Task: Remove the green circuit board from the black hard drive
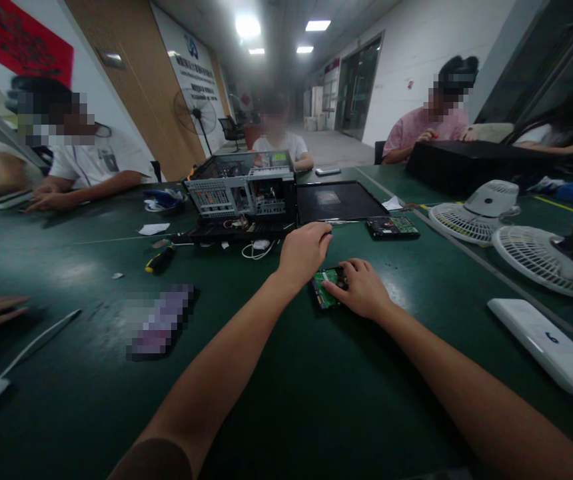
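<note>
Computer case [241, 193] just beyond hard drive [322, 295]

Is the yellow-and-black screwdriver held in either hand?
No, that screwdriver lies on the dark green table, away from the left hand and right hand.

Counter [286, 400]: dark green, matt, faint sheen under lamps
Drive board [322, 297]: green, glossy
Computer case [241, 193]: bare grey sheet metal, perforated
Side panel [339, 202]: black, matt
Fans [471, 217]: white plastic, smooth, slight gloss
</note>
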{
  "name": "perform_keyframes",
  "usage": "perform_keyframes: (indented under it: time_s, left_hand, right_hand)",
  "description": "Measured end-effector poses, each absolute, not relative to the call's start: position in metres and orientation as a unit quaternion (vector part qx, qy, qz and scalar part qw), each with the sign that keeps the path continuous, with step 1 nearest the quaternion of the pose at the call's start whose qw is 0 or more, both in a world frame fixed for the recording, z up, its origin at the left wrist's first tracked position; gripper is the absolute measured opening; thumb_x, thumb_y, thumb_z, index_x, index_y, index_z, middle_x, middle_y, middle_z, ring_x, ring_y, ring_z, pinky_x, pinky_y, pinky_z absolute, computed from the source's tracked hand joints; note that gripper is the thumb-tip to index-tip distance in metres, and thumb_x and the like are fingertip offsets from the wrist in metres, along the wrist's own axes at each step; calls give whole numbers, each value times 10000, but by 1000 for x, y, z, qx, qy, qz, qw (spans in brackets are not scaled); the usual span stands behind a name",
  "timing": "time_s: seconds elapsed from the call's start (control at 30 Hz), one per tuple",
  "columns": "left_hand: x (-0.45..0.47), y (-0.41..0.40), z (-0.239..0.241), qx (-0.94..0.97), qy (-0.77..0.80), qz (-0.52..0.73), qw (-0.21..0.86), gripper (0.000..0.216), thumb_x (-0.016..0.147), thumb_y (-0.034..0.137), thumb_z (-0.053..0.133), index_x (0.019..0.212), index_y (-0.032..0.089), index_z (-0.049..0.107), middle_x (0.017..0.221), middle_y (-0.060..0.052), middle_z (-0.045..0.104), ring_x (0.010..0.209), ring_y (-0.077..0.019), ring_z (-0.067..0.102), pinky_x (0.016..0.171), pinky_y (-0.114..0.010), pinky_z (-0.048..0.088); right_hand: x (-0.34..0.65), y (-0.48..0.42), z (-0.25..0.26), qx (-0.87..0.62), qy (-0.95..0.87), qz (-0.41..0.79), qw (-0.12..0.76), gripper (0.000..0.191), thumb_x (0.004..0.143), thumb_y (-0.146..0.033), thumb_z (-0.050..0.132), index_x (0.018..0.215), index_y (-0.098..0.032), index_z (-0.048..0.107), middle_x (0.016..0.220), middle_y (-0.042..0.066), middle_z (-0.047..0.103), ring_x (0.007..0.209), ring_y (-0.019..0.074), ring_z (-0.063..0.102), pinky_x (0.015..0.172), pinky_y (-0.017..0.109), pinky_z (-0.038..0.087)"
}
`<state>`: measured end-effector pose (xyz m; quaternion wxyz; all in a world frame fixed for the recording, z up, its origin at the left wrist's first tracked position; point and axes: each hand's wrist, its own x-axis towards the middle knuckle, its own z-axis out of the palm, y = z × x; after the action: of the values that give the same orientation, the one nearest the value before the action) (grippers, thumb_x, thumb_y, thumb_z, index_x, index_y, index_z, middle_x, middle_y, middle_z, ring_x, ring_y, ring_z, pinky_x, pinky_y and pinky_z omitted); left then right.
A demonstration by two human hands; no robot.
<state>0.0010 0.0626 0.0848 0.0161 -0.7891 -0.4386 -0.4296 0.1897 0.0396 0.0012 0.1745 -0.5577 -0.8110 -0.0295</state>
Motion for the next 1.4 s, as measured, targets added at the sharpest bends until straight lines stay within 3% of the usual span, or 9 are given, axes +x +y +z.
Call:
perform_keyframes:
  time_s: [0.33,0.67,0.97,1.4]
  left_hand:
    - [3,67,76,-746,-451,-488,-35,352,790,287,866,979,202,581,1082,-64,665,996,-222,665,867,-368,564]
    - [0,59,88,-774,-441,-454,-27,191,866,152,748,1013,203,636,1042,-53,626,978,-210,619,896,-367,530]
    - [-2,58,92,-792,-440,-423,-21,270,894,30,644,1099,200,687,1116,-67,650,978,-197,648,917,-347,539]
    - [3,59,86,-781,-428,-454,-10,147,881,162,745,981,192,642,1046,-52,625,932,-185,635,854,-328,542]
  right_hand:
    - [190,39,1,-557,-811,-29,175,753,943,-743,415,1325,-128,620,1308,199,600,1266,358,501,1066,455,421]
    - [190,39,2,-563,-807,-21,176,742,937,-745,420,1344,-156,616,1324,187,594,1281,365,488,1065,473,418]
    - [189,38,3,-559,-810,-25,176,757,940,-741,420,1345,-132,616,1303,197,601,1267,363,495,1066,463,419]
    - [189,39,2,-559,-810,-25,176,735,945,-729,419,1335,-139,619,1305,198,599,1279,361,487,1076,463,404]
